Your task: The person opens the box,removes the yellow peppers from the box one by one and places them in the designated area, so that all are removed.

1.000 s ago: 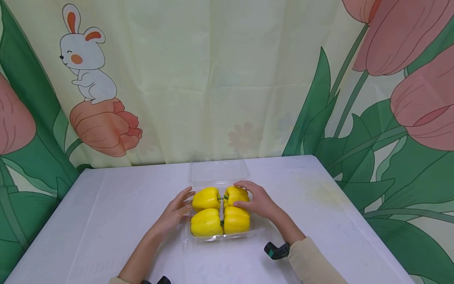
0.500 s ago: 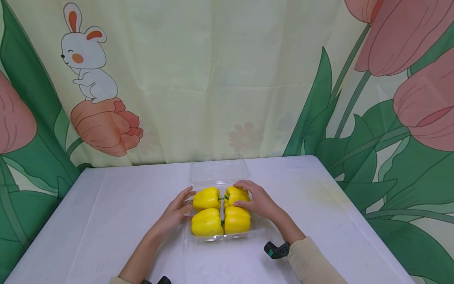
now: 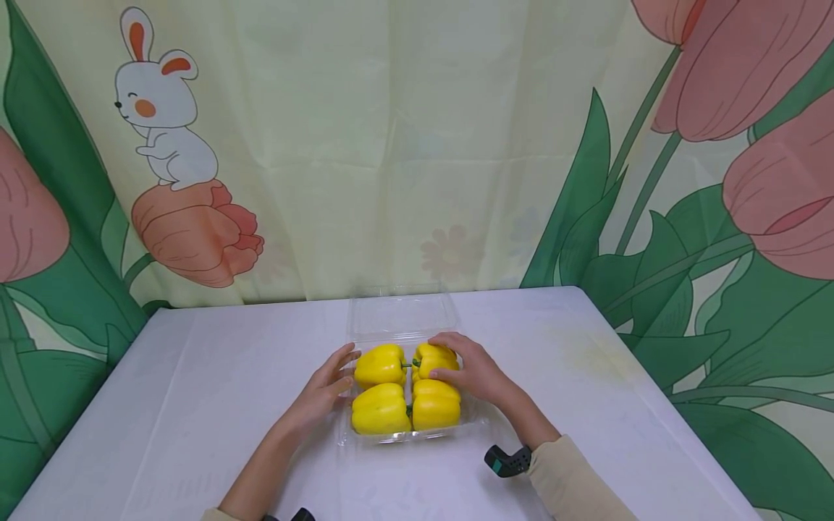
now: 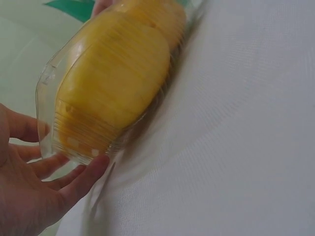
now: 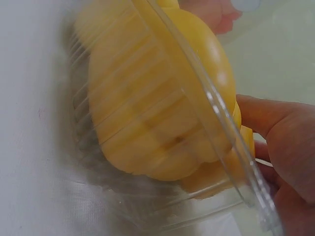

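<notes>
Several yellow bell peppers lie in two rows inside a clear plastic clamshell box [image 3: 438, 434], their green stems toward the middle. My right hand [image 3: 474, 367] holds the back right bell pepper [image 3: 435, 357], thumb in front and fingers behind it. At the box's left side, my left hand [image 3: 319, 391] has its fingers spread; in the left wrist view fingertips [image 4: 101, 161] touch the clear wall. Nearest to that hand are the back left bell pepper [image 3: 380, 364] and the front left bell pepper [image 3: 381, 409]. The front right bell pepper [image 5: 147, 108] shows through the ribbed wall in the right wrist view.
The box's clear lid [image 3: 402, 311] lies folded back toward the table's far edge. A white cloth covers the table [image 3: 215, 376]. Behind it hangs a curtain [image 3: 339, 159] printed with a rabbit and tulips. Dark wrist devices [image 3: 508, 460] sit on both forearms.
</notes>
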Demonstrator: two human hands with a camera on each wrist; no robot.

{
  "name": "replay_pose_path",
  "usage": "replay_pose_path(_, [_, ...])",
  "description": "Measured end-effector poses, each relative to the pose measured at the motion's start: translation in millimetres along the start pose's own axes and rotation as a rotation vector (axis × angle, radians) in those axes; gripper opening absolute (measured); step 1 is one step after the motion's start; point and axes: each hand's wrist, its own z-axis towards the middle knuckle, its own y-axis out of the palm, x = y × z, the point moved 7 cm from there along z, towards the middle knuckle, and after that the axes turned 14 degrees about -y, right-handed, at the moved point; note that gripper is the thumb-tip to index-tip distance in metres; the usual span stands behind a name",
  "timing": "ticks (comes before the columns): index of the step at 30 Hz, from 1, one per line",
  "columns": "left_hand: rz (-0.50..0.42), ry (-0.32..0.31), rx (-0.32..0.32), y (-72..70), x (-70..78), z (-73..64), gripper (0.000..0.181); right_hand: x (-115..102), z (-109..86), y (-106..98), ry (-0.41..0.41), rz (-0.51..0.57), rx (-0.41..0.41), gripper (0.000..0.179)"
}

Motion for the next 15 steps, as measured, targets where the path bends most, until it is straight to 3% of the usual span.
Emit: replay_pose_path(15, [0.009,0.001,0.006,0.3,0.4,-1.2,0.06,-8.2,1.5,0.6,-0.072,-0.042,0.006,0.045])
